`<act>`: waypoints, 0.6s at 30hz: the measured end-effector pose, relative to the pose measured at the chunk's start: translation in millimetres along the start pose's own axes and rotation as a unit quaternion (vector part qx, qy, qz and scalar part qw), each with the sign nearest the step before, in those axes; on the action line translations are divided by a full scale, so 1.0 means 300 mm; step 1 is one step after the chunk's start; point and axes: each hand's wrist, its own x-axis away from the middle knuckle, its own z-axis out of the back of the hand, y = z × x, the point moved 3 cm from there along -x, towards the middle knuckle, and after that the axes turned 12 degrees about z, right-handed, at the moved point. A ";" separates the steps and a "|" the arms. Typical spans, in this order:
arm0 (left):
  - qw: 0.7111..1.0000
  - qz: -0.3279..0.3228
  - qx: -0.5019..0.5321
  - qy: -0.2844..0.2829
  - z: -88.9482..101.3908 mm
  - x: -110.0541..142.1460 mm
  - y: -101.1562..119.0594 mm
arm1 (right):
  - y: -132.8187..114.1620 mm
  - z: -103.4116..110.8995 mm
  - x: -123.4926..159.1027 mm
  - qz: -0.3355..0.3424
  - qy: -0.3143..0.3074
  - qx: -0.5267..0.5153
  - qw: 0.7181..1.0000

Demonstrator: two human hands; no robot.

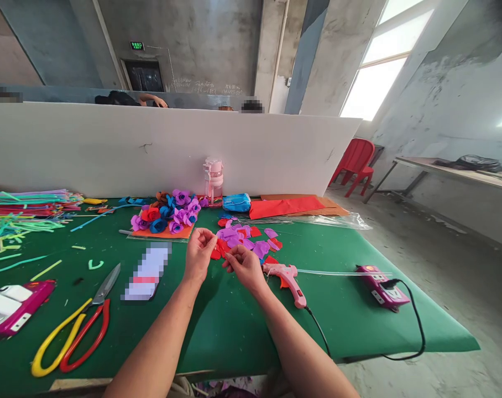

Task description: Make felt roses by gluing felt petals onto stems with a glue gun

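My left hand [199, 254] is raised above the green table, thumb and fingers pinched together. Close beside it, my right hand [245, 266] is also closed in a pinch. Whatever either one holds is too small to make out. Red petal pieces [220, 249] show between the hands, and I cannot tell whether any is held. Purple petal pieces [238, 236] lie in a loose pile just behind. A pink hot glue gun [287, 279] with a long clear glue stick [329, 272] lies to the right of my right hand.
Finished paper flowers [172, 210] sit behind my left hand. Scissors [85, 326], a phone [147, 273] and coloured strips [27, 204] lie to the left. A power strip [381, 287] with a black cord stands right. A pink bottle [213, 179] is by the white partition [89, 146].
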 end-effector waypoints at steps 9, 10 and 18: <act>0.976 0.165 0.081 -0.112 -0.021 0.008 -0.034 | 0.000 0.015 -0.005 -0.115 -0.008 -0.243 0.963; 0.973 0.171 0.083 -0.131 -0.026 0.013 -0.034 | -0.002 0.015 -0.003 -0.126 -0.012 -0.262 0.957; 0.959 0.198 0.117 -0.166 -0.031 0.018 -0.042 | 0.007 0.007 0.006 -0.159 -0.040 -0.295 0.941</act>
